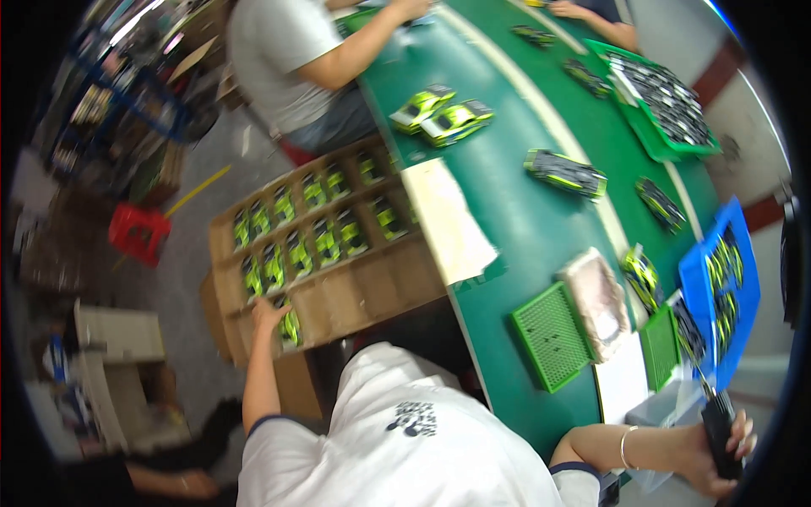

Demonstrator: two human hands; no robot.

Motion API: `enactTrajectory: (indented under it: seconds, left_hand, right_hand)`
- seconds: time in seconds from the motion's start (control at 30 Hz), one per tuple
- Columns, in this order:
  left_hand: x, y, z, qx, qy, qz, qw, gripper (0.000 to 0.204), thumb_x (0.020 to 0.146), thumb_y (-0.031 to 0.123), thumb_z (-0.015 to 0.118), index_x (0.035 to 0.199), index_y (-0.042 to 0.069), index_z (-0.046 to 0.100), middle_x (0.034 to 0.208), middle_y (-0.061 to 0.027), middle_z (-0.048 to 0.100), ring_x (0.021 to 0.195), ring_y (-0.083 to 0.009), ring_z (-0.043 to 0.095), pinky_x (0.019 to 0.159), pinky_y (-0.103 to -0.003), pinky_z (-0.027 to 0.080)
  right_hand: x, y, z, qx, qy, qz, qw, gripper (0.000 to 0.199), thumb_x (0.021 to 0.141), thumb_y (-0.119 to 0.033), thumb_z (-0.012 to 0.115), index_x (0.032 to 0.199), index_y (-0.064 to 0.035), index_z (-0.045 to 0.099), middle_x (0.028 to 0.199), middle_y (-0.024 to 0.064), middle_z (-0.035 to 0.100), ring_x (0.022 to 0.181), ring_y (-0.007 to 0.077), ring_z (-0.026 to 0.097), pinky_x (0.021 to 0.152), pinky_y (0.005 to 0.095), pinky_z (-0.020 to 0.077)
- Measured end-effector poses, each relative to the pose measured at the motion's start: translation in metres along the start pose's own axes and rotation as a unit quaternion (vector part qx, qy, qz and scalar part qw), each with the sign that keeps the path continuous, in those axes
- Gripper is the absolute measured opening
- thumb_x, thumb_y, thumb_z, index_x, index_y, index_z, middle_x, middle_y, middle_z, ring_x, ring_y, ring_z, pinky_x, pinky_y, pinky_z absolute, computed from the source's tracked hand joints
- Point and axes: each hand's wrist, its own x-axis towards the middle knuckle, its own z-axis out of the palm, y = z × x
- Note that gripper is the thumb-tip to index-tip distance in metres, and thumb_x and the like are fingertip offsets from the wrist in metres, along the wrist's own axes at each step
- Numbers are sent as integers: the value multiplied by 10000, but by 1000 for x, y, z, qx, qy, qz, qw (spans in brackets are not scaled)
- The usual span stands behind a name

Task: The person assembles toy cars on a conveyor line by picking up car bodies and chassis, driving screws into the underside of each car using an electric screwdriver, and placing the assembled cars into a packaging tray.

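Observation:
My left hand (269,314) reaches over the near left corner of a cardboard box (372,297), its fingers apart. Right beside it lies a yellow-green and black toy car (290,326); the fingertips come close to it, and contact is hard to make out. Rows of similar toy cars (297,253) fill two compartments beyond. At the lower right, my right hand (720,460) is wrapped around a black electric screwdriver (721,429), its thin bit pointing up and away over the bench.
The green bench (528,422) holds a green perforated basket (553,338), a pinkish tray (596,308) and several toy cars (566,173). A blue bin (699,283) and a green crate of parts (657,150) line the right. Another person (291,68) works at the far left.

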Motion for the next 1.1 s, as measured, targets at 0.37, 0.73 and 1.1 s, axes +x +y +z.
enactTrajectory:
  seconds: [0.37,0.73,1.1]
  left_hand:
    - [-89,395,-177,-260,103,639,717,235,676,52,652,855,16,504,1003,-139,560,929,-275,531,818,-325,403]
    - [-272,724,-56,-84,-18,929,360,426,601,256,731,875,79,457,889,-99,539,918,-287,500,821,-368,375]
    - [-307,674,-86,-133,-154,922,328,410,545,124,744,835,53,463,792,-105,546,728,-271,525,654,-347,417]
  right_hand:
    - [-7,-11,0,-41,-17,-53,998,422,671,-337,670,870,-31,456,671,13,398,508,88,388,515,227,337]
    - [-10,-19,11,-58,-30,-117,991,433,756,-303,633,960,-42,355,652,6,421,443,86,446,429,205,398]
    - [-3,-19,5,-4,-37,-89,995,382,669,-185,665,897,-40,395,637,-24,434,454,40,445,475,166,400]
